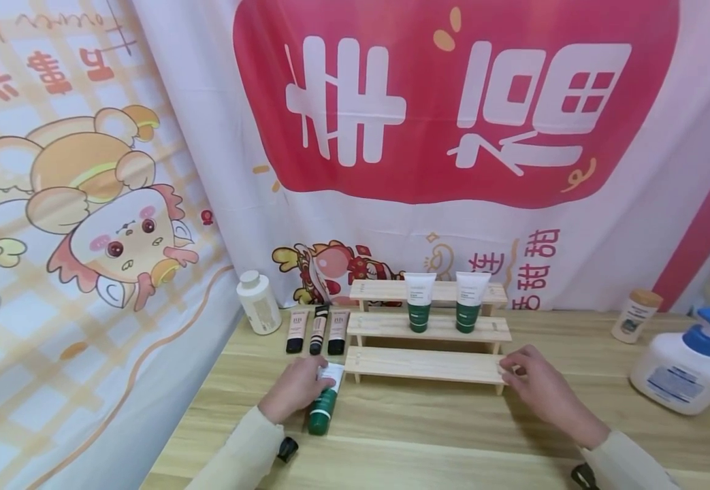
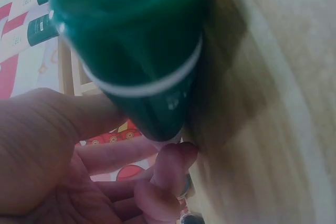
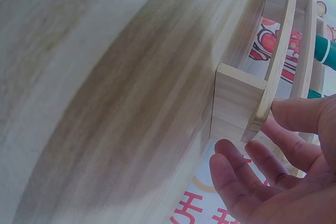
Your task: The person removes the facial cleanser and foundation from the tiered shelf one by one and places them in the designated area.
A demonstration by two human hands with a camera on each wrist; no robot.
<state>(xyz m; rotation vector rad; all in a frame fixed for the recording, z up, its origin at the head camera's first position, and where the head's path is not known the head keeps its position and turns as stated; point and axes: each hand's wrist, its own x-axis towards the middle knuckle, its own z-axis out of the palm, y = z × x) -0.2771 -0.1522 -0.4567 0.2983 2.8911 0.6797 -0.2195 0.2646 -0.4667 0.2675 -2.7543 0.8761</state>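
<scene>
The left grip (image 1: 296, 389) held a green-and-white tube (image 1: 324, 407) between thumb and fingers, low at the worktop (image 1: 422, 435), beside the left end of the wooden rack (image 1: 443, 327). The right grip (image 1: 538, 384) pinched the right end of the rack's lowest step (image 1: 422, 365). Two matching tubes (image 1: 418, 309) stood caps down on the middle step (image 1: 382, 325). Left of the rack were three slim tubes (image 1: 296, 330) and a white bottle (image 1: 259, 304); far to the right stood a pump bottle (image 1: 682, 371) and a tan-capped bottle (image 1: 635, 316).
</scene>
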